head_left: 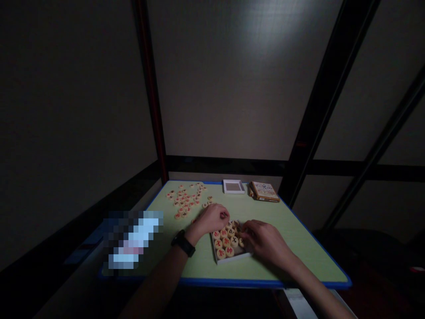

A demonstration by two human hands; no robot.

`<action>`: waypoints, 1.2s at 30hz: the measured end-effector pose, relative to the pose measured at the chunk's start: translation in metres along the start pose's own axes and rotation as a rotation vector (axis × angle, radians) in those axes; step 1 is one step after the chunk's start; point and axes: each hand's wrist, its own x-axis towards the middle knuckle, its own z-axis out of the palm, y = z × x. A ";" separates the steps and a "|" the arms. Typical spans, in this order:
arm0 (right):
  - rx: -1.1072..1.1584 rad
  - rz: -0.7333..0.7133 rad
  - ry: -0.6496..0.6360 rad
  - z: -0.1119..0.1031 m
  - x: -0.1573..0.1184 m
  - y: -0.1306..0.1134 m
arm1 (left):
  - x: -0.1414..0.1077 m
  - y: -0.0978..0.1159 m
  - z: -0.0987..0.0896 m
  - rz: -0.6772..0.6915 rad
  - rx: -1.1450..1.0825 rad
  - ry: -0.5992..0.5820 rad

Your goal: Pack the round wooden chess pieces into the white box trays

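Note:
A shallow white box (232, 258) lies on the green table, partly filled with round Chinese chess pieces (226, 242) bearing red or black characters. Over the box's far left corner is my left hand (214, 217), a black band on its wrist. Its fingers are curled closed, and whatever they hold is hidden. My right hand (265, 239) reaches in from the right with fingertips pinched together above the box's right side, close to a piece (241, 242). What lies between those fingertips is too dark to make out. Part of the box's right side is hidden by this hand.
Many loose Chinese chess pieces (186, 201) are scattered across the table's (265, 270) left side. A white box lid or tray (233, 187) and a brown printed box (264, 192) stand at the back. A blurred-out bright object (136, 241) is at the left edge.

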 end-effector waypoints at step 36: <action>0.029 -0.341 -0.306 -0.018 0.016 0.000 | 0.000 -0.002 0.001 -0.017 -0.012 -0.006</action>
